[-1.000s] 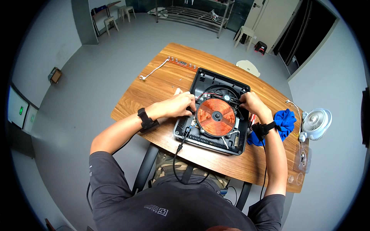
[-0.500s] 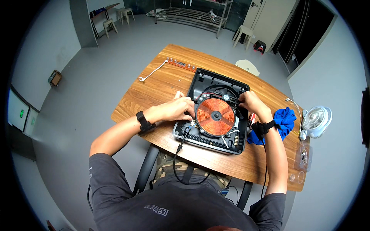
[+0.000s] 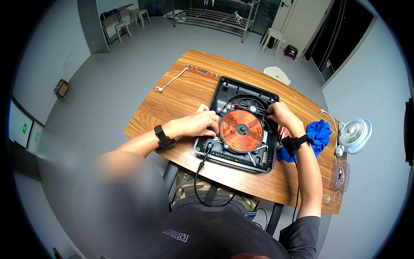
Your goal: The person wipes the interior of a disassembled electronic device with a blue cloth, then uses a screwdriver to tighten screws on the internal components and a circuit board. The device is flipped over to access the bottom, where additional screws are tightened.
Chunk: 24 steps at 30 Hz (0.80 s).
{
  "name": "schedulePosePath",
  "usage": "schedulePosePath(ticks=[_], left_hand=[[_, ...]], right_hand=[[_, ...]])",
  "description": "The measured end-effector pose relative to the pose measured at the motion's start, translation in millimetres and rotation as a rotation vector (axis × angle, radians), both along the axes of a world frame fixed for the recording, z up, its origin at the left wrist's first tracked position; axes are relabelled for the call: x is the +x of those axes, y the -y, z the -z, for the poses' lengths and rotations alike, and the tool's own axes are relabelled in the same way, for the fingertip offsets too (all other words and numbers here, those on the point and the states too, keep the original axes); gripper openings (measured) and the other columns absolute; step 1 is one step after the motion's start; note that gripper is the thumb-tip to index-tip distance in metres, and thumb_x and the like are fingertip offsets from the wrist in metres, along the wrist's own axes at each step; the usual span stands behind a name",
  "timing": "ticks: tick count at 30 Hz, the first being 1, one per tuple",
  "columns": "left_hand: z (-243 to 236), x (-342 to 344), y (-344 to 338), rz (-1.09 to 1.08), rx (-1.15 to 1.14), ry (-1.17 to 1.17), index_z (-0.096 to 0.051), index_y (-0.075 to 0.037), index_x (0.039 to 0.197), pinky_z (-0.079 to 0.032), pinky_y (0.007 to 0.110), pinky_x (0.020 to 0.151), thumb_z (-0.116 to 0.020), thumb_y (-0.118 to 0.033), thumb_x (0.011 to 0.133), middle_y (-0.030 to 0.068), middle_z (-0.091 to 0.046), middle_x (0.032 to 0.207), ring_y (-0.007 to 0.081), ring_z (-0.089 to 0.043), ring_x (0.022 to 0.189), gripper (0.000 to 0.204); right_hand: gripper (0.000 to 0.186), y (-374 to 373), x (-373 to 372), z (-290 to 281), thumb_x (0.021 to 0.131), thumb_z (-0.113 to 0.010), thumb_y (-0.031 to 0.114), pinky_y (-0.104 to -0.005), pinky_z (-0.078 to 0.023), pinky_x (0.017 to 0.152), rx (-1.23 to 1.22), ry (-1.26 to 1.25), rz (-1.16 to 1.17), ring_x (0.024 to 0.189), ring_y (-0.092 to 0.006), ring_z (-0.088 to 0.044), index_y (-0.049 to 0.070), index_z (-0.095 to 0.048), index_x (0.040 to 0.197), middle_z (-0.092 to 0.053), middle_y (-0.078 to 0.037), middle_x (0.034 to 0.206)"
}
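Observation:
An opened black appliance housing [image 3: 230, 86] lies on the wooden table, holding a round copper coil [image 3: 241, 121], a black fan [image 3: 254, 101] and thin wires. My left hand [image 3: 202, 123] is closed at the coil's left side, fingertips down inside the housing; what they grip is hidden. My right hand [image 3: 280, 113] has curled fingers at the housing's right side, beside the fan; I cannot make out what they hold. A black cord [image 3: 201, 165] runs from the housing's near edge toward my lap.
On the wooden table [image 3: 151, 112] are a red circuit board [image 3: 202, 71] with white cable, a blue cloth [image 3: 318, 136], red-handled tools [image 3: 282, 134] and clear plastic pieces [image 3: 340, 175]. A white fan [image 3: 354, 136] stands at the right edge; a white seat [image 3: 277, 74] is behind.
My left hand has shifted slightly downward along the coil's left side. My right hand stays almost still. A blurred patch now covers my left sleeve.

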State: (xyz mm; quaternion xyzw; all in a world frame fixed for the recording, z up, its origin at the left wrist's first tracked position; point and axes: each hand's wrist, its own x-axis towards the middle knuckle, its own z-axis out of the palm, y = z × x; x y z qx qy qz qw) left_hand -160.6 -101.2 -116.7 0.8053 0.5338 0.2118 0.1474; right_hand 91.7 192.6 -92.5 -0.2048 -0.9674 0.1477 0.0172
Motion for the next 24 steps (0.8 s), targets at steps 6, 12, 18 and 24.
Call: schedulePosePath(ticks=[6,12,18,24], left_hand=[[6.0,-1.1,1.9,0.017,0.010,-0.006,-0.082,-0.014,0.094,-0.031,0.038,0.092,-0.084,-0.021,0.083,-0.0021,-0.069,0.091,0.0166,-0.058,0.093,0.014],[4.8,2.0,-1.9,0.020,0.001,0.046,-0.079,-0.013,0.087,-0.032,0.037,0.091,-0.085,-0.021,0.081,-0.0012,-0.068,0.089,0.0184,-0.058,0.089,0.011],[0.7,-0.7,-2.2,-0.019,-0.008,0.005,-0.078,-0.013,0.088,-0.032,0.038,0.091,-0.080,-0.023,0.086,-0.0010,-0.064,0.086,0.0179,-0.057,0.094,0.011],[3.2,-5.0,-2.1,-0.057,-0.010,0.047,-0.079,-0.014,0.091,-0.032,0.039,0.091,-0.079,-0.026,0.088,-0.0013,-0.060,0.089,0.0192,-0.054,0.096,0.013]], right_hand=[[0.022,-1.9,-0.4,1.7,0.074,-0.083,0.000,-0.0426,-0.058,0.080,-0.011,-0.018,-0.005,0.092,-0.0379,-0.073,-0.002,-0.075,0.095,-0.074,-0.022,0.092],[0.021,-2.9,0.6,4.3,0.075,-0.083,0.001,-0.0434,-0.057,0.080,0.000,-0.030,-0.015,0.093,-0.0389,-0.072,-0.001,-0.075,0.093,-0.074,-0.022,0.092],[0.018,-3.3,-0.2,3.8,0.075,-0.082,0.001,-0.0440,-0.057,0.079,0.001,-0.014,-0.024,0.091,-0.0390,-0.072,-0.002,-0.074,0.091,-0.073,-0.022,0.090],[0.018,-4.0,0.8,6.2,0.074,-0.082,0.000,-0.0442,-0.057,0.078,-0.005,-0.043,-0.029,0.089,-0.0385,-0.072,-0.002,-0.074,0.090,-0.073,-0.023,0.087]])
